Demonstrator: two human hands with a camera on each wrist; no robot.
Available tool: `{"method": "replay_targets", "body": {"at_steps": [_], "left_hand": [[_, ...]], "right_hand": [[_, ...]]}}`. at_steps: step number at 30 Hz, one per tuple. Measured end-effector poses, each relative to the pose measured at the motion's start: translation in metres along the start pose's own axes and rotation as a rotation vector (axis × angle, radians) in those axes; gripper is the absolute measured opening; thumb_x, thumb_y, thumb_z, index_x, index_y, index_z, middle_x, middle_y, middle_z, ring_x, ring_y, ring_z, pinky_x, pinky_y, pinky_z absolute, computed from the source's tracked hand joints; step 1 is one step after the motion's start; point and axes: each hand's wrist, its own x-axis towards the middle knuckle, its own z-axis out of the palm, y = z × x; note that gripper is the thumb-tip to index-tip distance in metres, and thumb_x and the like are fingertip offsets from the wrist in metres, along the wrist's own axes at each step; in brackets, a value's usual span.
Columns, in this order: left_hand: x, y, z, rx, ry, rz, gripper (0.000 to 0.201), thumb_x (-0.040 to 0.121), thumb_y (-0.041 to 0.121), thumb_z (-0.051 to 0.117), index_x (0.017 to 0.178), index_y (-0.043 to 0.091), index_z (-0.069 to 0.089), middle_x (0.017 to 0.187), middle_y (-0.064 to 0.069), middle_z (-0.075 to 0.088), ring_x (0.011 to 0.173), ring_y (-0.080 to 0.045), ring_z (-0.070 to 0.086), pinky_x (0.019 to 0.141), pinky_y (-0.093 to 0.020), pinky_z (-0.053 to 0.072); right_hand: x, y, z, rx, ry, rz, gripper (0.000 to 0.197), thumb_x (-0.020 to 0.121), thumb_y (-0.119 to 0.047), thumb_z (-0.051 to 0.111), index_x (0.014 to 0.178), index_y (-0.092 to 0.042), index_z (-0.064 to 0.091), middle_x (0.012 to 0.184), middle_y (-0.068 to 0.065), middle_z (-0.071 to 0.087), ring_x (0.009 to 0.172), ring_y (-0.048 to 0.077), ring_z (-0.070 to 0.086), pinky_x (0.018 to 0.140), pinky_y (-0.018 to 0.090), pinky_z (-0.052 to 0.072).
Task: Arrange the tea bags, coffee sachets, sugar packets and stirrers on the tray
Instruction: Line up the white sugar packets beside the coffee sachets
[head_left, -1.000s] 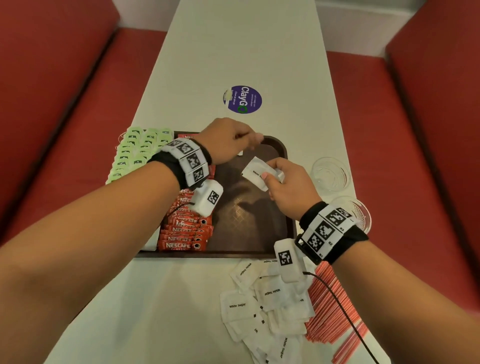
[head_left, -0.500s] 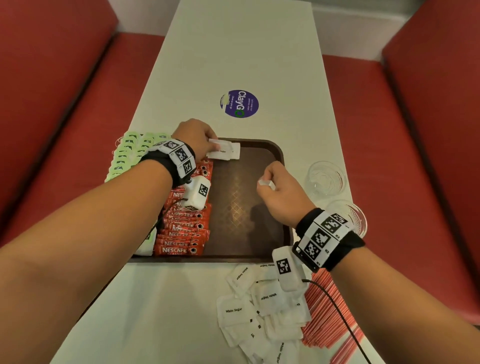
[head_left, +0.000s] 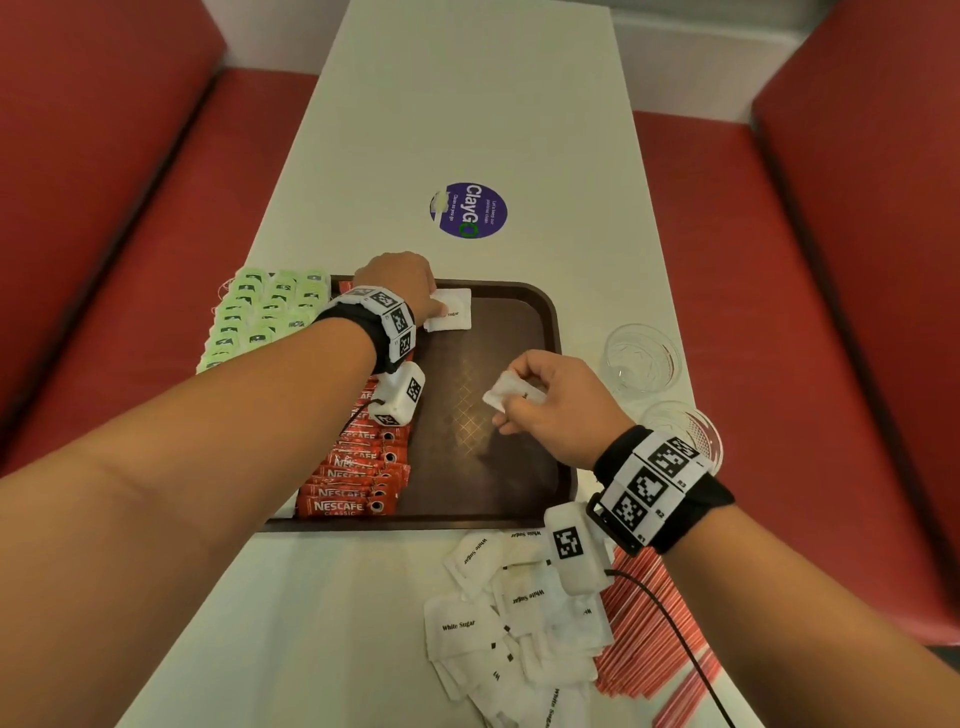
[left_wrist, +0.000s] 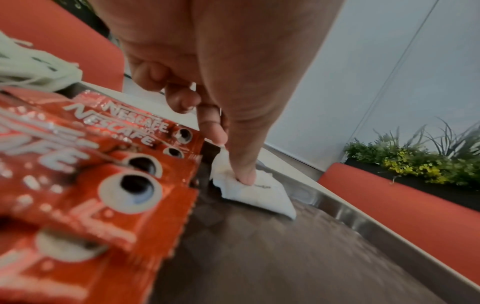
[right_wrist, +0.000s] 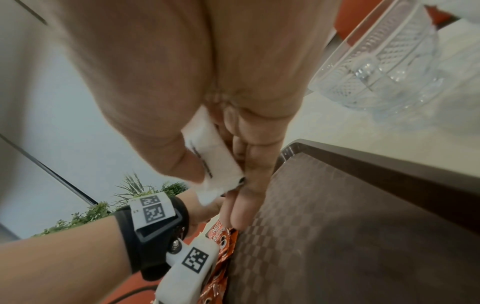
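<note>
Left hand (head_left: 402, 283) down at the tray's (head_left: 540, 332) far edge, thumb tip pressing a white sugar packet (head_left: 451, 309) flat on the brown floor; in the left wrist view the thumb (left_wrist: 242, 162) dents the paper, index tip touching the packet's near corner, other fingers curled clear above. Packet lies just right of that hand, close to the far rim and right beside the top of the coffee sachets (head_left: 358, 470). Sachets (red, Nescafe print) run in an overlapping column under and behind the left wrist, down the tray's left part to the near rim. Tea bags (head_left: 262, 317), pale green, lie in rows left of the left hand, at the tray's left edge; whether they sit fully on the tray I cannot tell. Right hand (head_left: 558, 410) above the tray's right-centre, pinching a second packet (head_left: 511, 395) between thumb and fingers, tilted, clear of the floor; right wrist view confirms the pinch, thumb on one face, fingers on the other. Behind the right wrist, on the table (head_left: 467, 104) off the near rim: a loose heap of sugar packets (head_left: 498, 618), with red stirrers (head_left: 654, 634) fanned just right of it. Two clear cups (head_left: 644, 358) right of the right hand, off the tray. Round purple sticker (head_left: 468, 210) on the table beyond the left hand.
</note>
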Motion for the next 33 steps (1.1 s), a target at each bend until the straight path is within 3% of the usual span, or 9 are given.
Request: {"method": "replay_targets", "body": {"at_steps": [6, 11, 13, 16, 18, 21, 26, 29, 33], "left_hand": [[-0.030, 0.014, -0.020, -0.228, 0.096, 0.129, 0.031, 0.091, 0.051, 0.062, 0.099, 0.022, 0.069, 0.095, 0.005, 0.066, 0.096, -0.019, 0.062, 0.079, -0.031, 0.046], [-0.091, 0.016, -0.036, -0.566, -0.134, 0.328, 0.036, 0.085, 0.062, 0.061, 0.082, 0.028, 0.075, 0.086, 0.009, 0.073, 0.086, -0.009, 0.067, 0.083, -0.031, 0.052], [-0.108, 0.016, -0.036, -0.586, -0.201, 0.390, 0.031, 0.081, 0.057, 0.068, 0.088, 0.028, 0.077, 0.083, 0.016, 0.072, 0.080, 0.000, 0.065, 0.078, -0.021, 0.051], [-0.116, 0.014, -0.031, -0.574, -0.148, 0.426, 0.014, 0.087, 0.035, 0.075, 0.092, 0.022, 0.076, 0.068, 0.027, 0.064, 0.064, 0.006, 0.056, 0.063, -0.008, 0.040], [-0.112, 0.011, -0.027, -0.545, -0.081, 0.423, 0.006, 0.089, 0.030, 0.073, 0.092, 0.024, 0.075, 0.066, 0.026, 0.062, 0.064, 0.004, 0.054, 0.062, -0.009, 0.038], [-0.095, 0.004, -0.023, -0.472, 0.000, 0.324, 0.007, 0.090, 0.029, 0.071, 0.092, 0.024, 0.074, 0.078, 0.016, 0.067, 0.076, -0.003, 0.059, 0.074, -0.025, 0.046], [-0.049, -0.013, -0.023, -0.279, 0.067, 0.089, 0.013, 0.092, 0.030, 0.069, 0.101, 0.020, 0.074, 0.093, 0.003, 0.069, 0.084, -0.014, 0.059, 0.077, -0.028, 0.044], [-0.030, -0.008, -0.021, -0.159, -0.048, 0.112, 0.017, 0.091, 0.030, 0.071, 0.105, 0.020, 0.074, 0.099, 0.003, 0.067, 0.092, -0.015, 0.058, 0.080, -0.028, 0.044], [-0.013, 0.001, -0.013, -0.016, -0.088, 0.117, 0.013, 0.088, 0.032, 0.074, 0.096, 0.023, 0.075, 0.103, 0.001, 0.071, 0.095, -0.018, 0.062, 0.081, -0.032, 0.049]], "right_hand": [[0.005, 0.006, -0.003, -0.138, 0.107, -0.066, 0.009, 0.092, -0.022, 0.070, 0.096, -0.014, 0.072, 0.086, -0.004, 0.068, 0.079, 0.009, 0.063, 0.067, 0.021, 0.053], [0.008, 0.007, -0.003, -0.075, 0.179, -0.143, 0.012, 0.095, -0.018, 0.067, 0.102, -0.015, 0.077, 0.096, -0.001, 0.064, 0.079, 0.004, 0.060, 0.069, 0.010, 0.046], [0.010, 0.008, -0.003, -0.050, 0.209, -0.149, 0.014, 0.096, -0.018, 0.065, 0.105, -0.019, 0.076, 0.091, -0.004, 0.066, 0.078, 0.004, 0.060, 0.073, 0.014, 0.047], [0.010, 0.004, -0.001, 0.052, 0.188, -0.125, 0.014, 0.098, -0.015, 0.061, 0.106, -0.021, 0.072, 0.083, 0.001, 0.069, 0.065, 0.007, 0.064, 0.063, 0.020, 0.055], [0.009, 0.002, 0.002, 0.090, 0.160, -0.117, 0.016, 0.098, -0.013, 0.061, 0.108, -0.022, 0.069, 0.086, 0.009, 0.071, 0.066, 0.016, 0.068, 0.062, 0.022, 0.056], [0.009, 0.005, 0.004, 0.072, 0.118, -0.072, 0.022, 0.097, -0.014, 0.062, 0.115, -0.026, 0.063, 0.093, 0.006, 0.070, 0.072, 0.023, 0.069, 0.069, 0.030, 0.058], [-0.008, 0.014, 0.000, -0.138, 0.003, -0.072, 0.016, 0.095, -0.022, 0.065, 0.111, -0.025, 0.065, 0.093, -0.007, 0.068, 0.077, 0.008, 0.068, 0.078, 0.023, 0.056], [-0.021, 0.014, -0.004, -0.256, -0.085, -0.083, 0.014, 0.092, -0.024, 0.068, 0.107, -0.025, 0.068, 0.091, -0.011, 0.069, 0.076, -0.002, 0.063, 0.074, 0.012, 0.050], [-0.039, 0.015, -0.008, -0.414, -0.231, -0.064, 0.019, 0.088, -0.027, 0.073, 0.107, -0.026, 0.068, 0.090, -0.013, 0.068, 0.071, -0.006, 0.057, 0.069, 0.009, 0.045]]}}
